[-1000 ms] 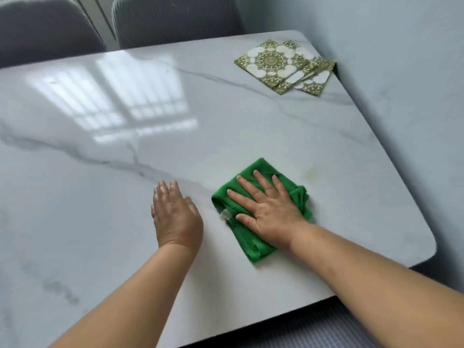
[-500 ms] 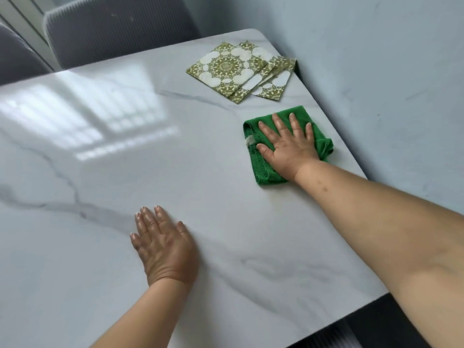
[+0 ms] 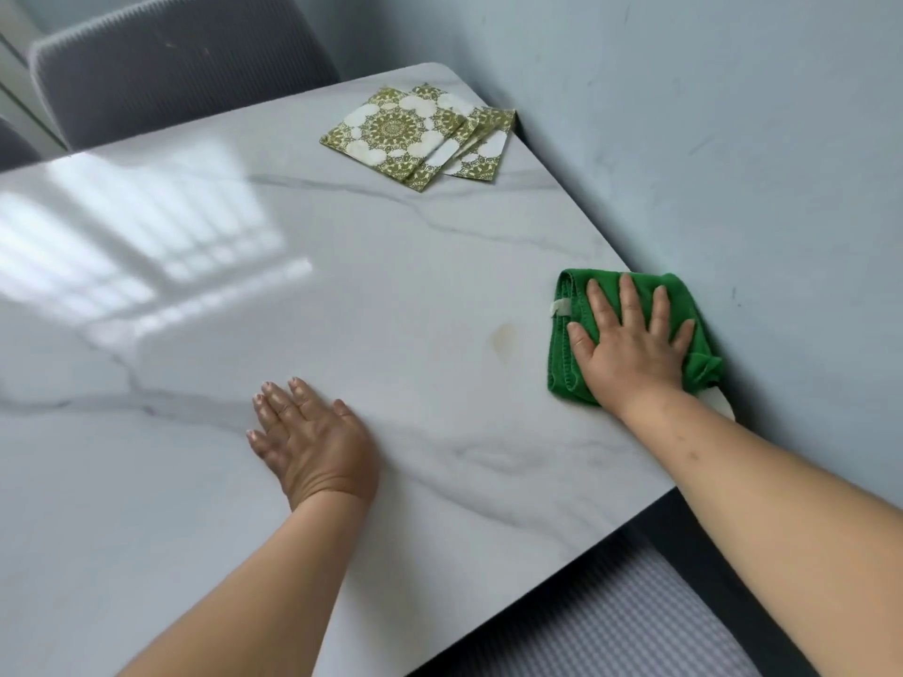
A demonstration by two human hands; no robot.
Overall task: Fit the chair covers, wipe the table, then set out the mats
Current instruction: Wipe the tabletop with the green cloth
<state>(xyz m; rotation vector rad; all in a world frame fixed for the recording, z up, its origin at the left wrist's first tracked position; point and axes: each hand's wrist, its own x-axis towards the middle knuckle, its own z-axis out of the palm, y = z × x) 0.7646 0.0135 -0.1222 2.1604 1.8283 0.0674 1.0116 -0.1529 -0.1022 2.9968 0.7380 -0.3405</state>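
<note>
Head view: right hand (image 3: 635, 344), fingers spread, presses the cloth (image 3: 567, 354) flat at the table's (image 3: 391, 295) right edge. Left hand (image 3: 312, 442) rests palm-down, fingers together, near the front edge.

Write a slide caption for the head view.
Right hand presses green cloth on the table by the wall; left hand rests flat; patterned mats lie near the far corner.

Seen from a wide-angle camera worn on the head, close above the table (image 3: 391, 295) and facing forward and down: both forearms reach in from the bottom edge, a wall (image 3: 733, 139) just right of the right hand (image 3: 630, 354), a grey chair (image 3: 181, 66) far beyond the left hand (image 3: 317, 447).
</note>
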